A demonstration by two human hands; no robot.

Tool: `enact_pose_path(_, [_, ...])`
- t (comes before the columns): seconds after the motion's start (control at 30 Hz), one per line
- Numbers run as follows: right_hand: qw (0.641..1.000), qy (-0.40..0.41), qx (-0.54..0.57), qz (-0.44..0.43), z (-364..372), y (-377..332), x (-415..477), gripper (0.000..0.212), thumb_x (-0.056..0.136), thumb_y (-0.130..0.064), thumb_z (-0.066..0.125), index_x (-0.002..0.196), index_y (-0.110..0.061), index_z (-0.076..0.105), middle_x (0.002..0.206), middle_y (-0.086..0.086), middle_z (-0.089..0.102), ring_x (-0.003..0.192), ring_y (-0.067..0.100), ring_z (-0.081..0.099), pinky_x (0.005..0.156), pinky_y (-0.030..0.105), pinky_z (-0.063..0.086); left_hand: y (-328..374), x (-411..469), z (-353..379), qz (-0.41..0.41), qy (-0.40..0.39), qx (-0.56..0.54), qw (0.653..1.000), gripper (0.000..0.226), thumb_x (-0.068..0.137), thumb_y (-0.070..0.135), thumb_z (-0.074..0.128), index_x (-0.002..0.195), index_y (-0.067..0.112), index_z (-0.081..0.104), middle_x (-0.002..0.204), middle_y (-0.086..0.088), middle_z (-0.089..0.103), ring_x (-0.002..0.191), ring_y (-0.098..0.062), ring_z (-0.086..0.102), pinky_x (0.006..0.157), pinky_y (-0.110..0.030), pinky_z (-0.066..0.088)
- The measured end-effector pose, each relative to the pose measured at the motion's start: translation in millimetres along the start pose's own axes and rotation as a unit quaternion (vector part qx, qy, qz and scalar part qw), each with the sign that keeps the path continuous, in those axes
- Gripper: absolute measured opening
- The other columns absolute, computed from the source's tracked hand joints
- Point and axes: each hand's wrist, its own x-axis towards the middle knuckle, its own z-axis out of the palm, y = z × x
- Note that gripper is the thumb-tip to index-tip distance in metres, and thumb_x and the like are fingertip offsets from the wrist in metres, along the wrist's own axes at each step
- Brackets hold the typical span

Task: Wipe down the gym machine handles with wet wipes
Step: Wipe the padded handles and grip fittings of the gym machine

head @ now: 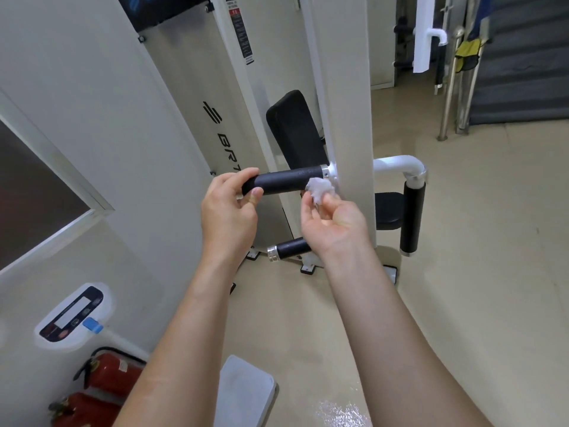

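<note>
A black foam handle (286,181) sticks out horizontally from the white upright post (348,118) of the gym machine. My left hand (229,211) grips the handle's free left end, fingers over the top and thumb beneath. My right hand (332,220) pinches a crumpled white wet wipe (320,189) and holds it against the underside of the handle close to the silver collar at the post. A second black handle (412,217) hangs vertically on the right of the post. A third, short one (291,248) points left lower down.
The machine's white weight shroud (191,118) and black back pad (295,131) stand behind the handle. Two red fire extinguishers (101,392) and a white device (74,315) sit at the lower left wall. A grey flat box (246,392) lies on the beige floor. Stairs and steel railings (452,87) are at the upper right.
</note>
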Motion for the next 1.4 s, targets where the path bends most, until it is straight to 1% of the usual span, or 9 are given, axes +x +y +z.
enact_pose_path(0.23, [1.0, 0.014, -0.018, -0.014, -19.3, 5.3, 2.5, 0.016, 0.094, 0.007, 0.046, 0.085, 0.002, 0.057, 0.092, 0.011, 0.059, 0.095, 0.018, 0.061, 0.093, 0.025, 0.05, 0.7, 0.0, -0.7, -0.023, 0.016, -0.003, 1.0, 0.029, 0.09, 0.012, 0.061, 0.116, 0.024, 0.066, 0.111, 0.005, 0.057, 0.088, -0.005, 0.052, 0.078, -0.007, 0.038])
enact_pose_path(0.33, [0.999, -0.003, 0.029, 0.019, -3.6, 4.6, 7.6, 0.018, 0.09, 0.011, 0.048, 0.101, 0.001, 0.058, 0.088, 0.009, 0.058, 0.076, 0.013, 0.057, 0.074, 0.02, 0.052, 2.2, 0.6, -2.0, -0.03, 0.012, 0.0, 0.999, 0.029, 0.09, 0.012, 0.061, 0.115, 0.025, 0.066, 0.111, 0.006, 0.058, 0.084, 0.003, 0.052, 0.076, -0.001, 0.036])
enact_pose_path(0.53, [0.998, 0.03, -0.02, 0.047, -1.3, -4.8, 1.7, 0.034, 0.092, 0.004, 0.049, 0.12, -0.012, 0.06, 0.09, 0.006, 0.058, 0.09, 0.013, 0.058, 0.055, 0.015, 0.038, 5.3, 1.2, 0.9, -0.034, 0.017, -0.001, 0.999, 0.029, 0.088, 0.009, 0.063, 0.113, 0.025, 0.067, 0.11, 0.003, 0.058, 0.078, 0.018, 0.049, 0.068, 0.005, 0.032])
enact_pose_path(0.67, [0.997, -0.036, -0.062, 0.004, -4.8, -8.0, -18.6, 0.029, 0.091, 0.006, 0.049, 0.098, -0.017, 0.067, 0.096, 0.005, 0.061, 0.08, 0.01, 0.053, 0.052, 0.012, 0.042, 4.6, -0.9, 3.6, -0.029, 0.03, 0.001, 0.999, 0.029, 0.089, 0.009, 0.062, 0.113, 0.024, 0.067, 0.109, 0.006, 0.057, 0.082, 0.019, 0.049, 0.07, 0.003, 0.035])
enact_pose_path(0.87, [0.962, -0.191, -0.188, -0.054, 5.0, -34.1, -41.3, 0.03, 0.084, 0.01, 0.055, 0.094, -0.015, 0.068, 0.096, 0.006, 0.068, 0.075, 0.011, 0.061, 0.056, 0.012, 0.047, 3.9, 3.0, 11.7, -0.044, 0.061, 0.055, 0.996, 0.032, 0.089, 0.012, 0.061, 0.118, 0.026, 0.065, 0.125, 0.001, 0.058, 0.114, -0.013, 0.05, 0.099, -0.022, 0.038])
enact_pose_path(1.0, [0.934, -0.149, -0.316, -0.071, -14.6, -51.9, -27.8, 0.012, 0.08, -0.001, 0.065, 0.084, -0.011, 0.069, 0.073, 0.004, 0.066, 0.055, 0.007, 0.059, 0.047, 0.013, 0.043, 32.5, -13.1, 13.9, 0.003, 0.128, 0.065, 0.99, 0.022, 0.088, 0.014, 0.063, 0.104, 0.026, 0.071, 0.115, 0.0, 0.062, 0.109, -0.02, 0.052, 0.092, -0.009, 0.031])
enact_pose_path(1.2, [0.811, -0.26, -0.511, -0.115, -16.1, -74.4, -18.8, 0.008, 0.082, -0.009, 0.067, 0.074, -0.008, 0.07, 0.066, 0.006, 0.07, 0.057, 0.013, 0.06, 0.055, 0.02, 0.045, 85.8, -64.3, 18.9, 0.097, 0.037, -0.044, 0.994, 0.028, 0.085, 0.03, 0.063, 0.108, 0.015, 0.07, 0.103, 0.0, 0.065, 0.097, -0.016, 0.063, 0.082, -0.022, 0.049])
enact_pose_path(1.3, [0.671, -0.375, -0.628, -0.119, -9.0, -81.3, -23.5, 0.012, 0.086, -0.017, 0.065, 0.081, -0.012, 0.075, 0.066, -0.002, 0.07, 0.058, 0.005, 0.059, 0.057, 0.013, 0.045, 93.0, -79.6, 23.4, -0.043, 0.09, -0.147, 0.984, 0.015, 0.083, 0.03, 0.071, 0.095, 0.023, 0.077, 0.083, -0.002, 0.071, 0.077, -0.01, 0.068, 0.069, -0.02, 0.053])
enact_pose_path(1.4, [0.513, -0.444, -0.723, -0.13, -8.3, -92.7, -26.3, 0.015, 0.087, -0.032, 0.06, 0.087, -0.027, 0.074, 0.073, -0.009, 0.071, 0.068, 0.003, 0.063, 0.065, 0.015, 0.048, 92.4, -90.6, 14.9, -0.199, 0.103, -0.314, 0.922, 0.022, 0.078, 0.023, 0.072, 0.063, 0.008, 0.072, 0.052, -0.009, 0.057, 0.051, -0.013, 0.052, 0.052, -0.018, 0.045])
